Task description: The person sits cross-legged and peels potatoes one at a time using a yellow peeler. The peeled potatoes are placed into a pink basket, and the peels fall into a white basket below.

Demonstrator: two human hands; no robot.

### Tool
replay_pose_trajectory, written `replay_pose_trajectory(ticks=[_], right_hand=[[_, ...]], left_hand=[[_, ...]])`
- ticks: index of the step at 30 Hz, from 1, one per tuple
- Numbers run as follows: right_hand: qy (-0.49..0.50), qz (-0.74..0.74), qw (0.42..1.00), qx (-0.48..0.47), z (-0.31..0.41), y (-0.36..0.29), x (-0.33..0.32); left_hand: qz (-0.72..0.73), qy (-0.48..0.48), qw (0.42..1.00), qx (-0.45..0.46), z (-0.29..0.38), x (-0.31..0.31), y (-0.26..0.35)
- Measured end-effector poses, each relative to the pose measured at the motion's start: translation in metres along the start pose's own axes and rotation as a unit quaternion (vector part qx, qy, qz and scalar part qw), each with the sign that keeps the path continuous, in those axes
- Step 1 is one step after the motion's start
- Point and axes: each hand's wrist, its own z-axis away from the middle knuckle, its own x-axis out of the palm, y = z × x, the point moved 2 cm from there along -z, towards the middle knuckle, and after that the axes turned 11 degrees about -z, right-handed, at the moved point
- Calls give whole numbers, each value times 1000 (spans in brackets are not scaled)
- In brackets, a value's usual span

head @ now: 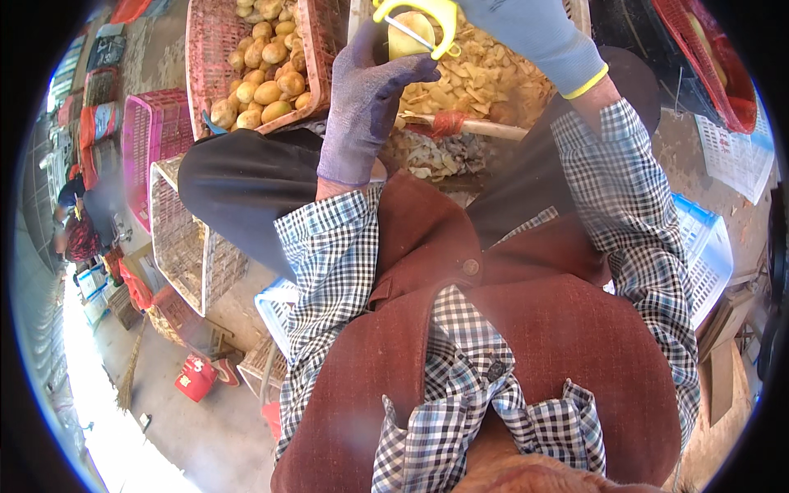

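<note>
My left hand (370, 92), in a purple-grey knit glove, grips a pale peeled potato (410, 38) near the top of the view. My right hand (536, 43), in a blue-grey glove with a yellow cuff, holds a yellow-handled peeler (448, 21); its fingers are partly cut off by the top edge. The peeler's metal blade lies across the potato's face. Below both hands is a heap of potato peelings (481, 77) in a container with a pale front bar (493, 128) bound in red cord. More scraps (437, 154) lie between my knees.
Left of my hands, a dirty red plastic crate (206, 61) holds many potatoes (268, 92). A pink crate (138, 142) and a white crate (185, 246) stand beyond my left knee. A red mesh bag (709, 68) hangs at upper right. Another person (83, 225) is far left.
</note>
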Motion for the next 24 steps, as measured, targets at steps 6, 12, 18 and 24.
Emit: replay_pose_trajectory(ticks=[6,12,18,24], right_hand=[[-83,47,994,51,25,26,19],[23,3,998,50,21,16,-6],[9,-80,994,-68,7,-7,7],[-80,45,996,-10,30,32,28]], left_hand=[[9,-57,998,-9,4,-3,-6],[-5,-30,999,-42,-1,-1,-7],[45,-39,997,-40,4,-8,-10],[-23,-53,996,-62,8,-2,1]])
